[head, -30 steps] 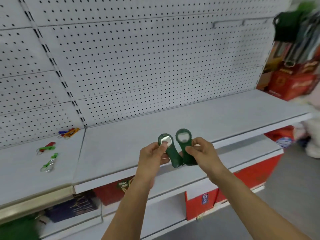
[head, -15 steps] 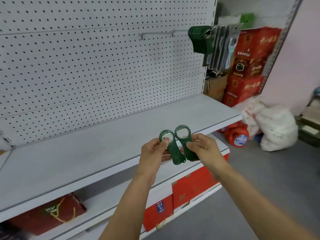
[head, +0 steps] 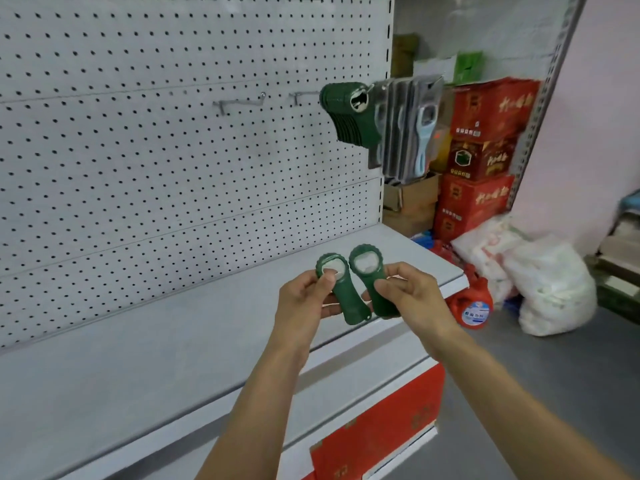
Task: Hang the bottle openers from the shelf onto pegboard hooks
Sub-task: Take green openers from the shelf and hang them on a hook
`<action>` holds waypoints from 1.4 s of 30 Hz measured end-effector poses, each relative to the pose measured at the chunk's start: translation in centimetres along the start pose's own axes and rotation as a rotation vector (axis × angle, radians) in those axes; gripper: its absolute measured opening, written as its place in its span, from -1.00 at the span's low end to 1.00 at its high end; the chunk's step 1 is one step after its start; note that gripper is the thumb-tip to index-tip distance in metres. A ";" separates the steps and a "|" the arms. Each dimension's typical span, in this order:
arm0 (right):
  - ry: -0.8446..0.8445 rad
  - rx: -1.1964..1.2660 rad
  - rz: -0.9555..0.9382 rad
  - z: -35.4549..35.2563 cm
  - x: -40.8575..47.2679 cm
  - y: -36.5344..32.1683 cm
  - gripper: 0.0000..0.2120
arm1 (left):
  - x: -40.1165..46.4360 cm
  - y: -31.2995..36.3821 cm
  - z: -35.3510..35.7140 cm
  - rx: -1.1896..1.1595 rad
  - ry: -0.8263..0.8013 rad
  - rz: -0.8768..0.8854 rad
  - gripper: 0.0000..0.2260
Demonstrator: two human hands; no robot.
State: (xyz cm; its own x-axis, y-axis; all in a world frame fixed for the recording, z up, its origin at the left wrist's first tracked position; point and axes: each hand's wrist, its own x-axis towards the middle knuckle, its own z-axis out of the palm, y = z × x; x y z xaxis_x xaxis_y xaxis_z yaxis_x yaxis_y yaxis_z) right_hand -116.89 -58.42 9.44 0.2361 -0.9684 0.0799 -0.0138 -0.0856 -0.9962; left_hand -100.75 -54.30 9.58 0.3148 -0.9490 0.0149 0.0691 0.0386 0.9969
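Note:
My left hand [head: 304,299] pinches a dark green bottle opener [head: 344,296], thumb over its round head. Beside it, touching, my right hand [head: 412,292] grips a second green bottle opener [head: 374,282] by its handle. Both are held upright in front of the grey shelf [head: 138,358]. On the white pegboard [head: 173,150] a bare hook [head: 242,102] sticks out at mid height. To its right another hook [head: 304,95] carries a stack of several green openers [head: 349,116], well above my hands.
Packaged light-blue openers [head: 412,126] hang at the pegboard's right end. Red cartons [head: 485,150] are stacked behind, with white sacks [head: 540,282] and a red jug [head: 474,306] on the grey floor. More red boxes [head: 377,431] sit under the shelf.
The view has swung to the right along the shelf, bringing the hooks and the hanging green openers nearer. Both hands keep the same hold on the two openers.

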 end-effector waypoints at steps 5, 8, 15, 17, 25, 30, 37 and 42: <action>0.006 0.011 -0.102 -2.0 6.4 -2.5 -0.91 | 5.5 1.9 2.6 -0.021 0.020 0.067 -0.81; 0.019 0.056 -0.194 -2.9 9.8 -4.7 -0.87 | 8.2 3.0 3.6 -0.022 0.042 0.102 -0.80; 0.005 0.117 -0.364 -4.4 15.1 -10.4 -0.90 | 11.3 4.7 5.4 -0.039 0.085 0.141 -0.77; -0.008 0.125 -0.398 -4.5 16.4 -12.0 -0.90 | 11.5 5.0 5.5 -0.046 0.112 0.156 -0.78; -0.086 0.109 -0.389 -4.2 20.2 -15.1 -0.88 | 11.2 6.2 5.6 -0.074 0.228 0.208 -0.79; -0.133 0.046 -0.318 -4.1 21.3 -14.6 -0.92 | 10.8 6.7 6.2 -0.090 0.268 0.220 -0.80; -0.163 0.016 -0.312 -4.0 22.3 -14.4 -0.91 | 10.5 7.0 6.7 -0.085 0.316 0.239 -0.79; -0.163 0.018 -0.297 -4.0 22.6 -13.6 -0.92 | 10.3 7.3 7.1 -0.095 0.315 0.244 -0.78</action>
State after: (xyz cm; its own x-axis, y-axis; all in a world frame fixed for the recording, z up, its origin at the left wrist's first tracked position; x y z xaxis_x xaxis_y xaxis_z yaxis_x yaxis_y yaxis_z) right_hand -115.22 -80.11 24.89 0.3793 -0.8515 0.3621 0.0956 -0.3532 -0.9306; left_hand -103.74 -65.99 17.53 0.6064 -0.7666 0.2110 0.0391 0.2938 0.9551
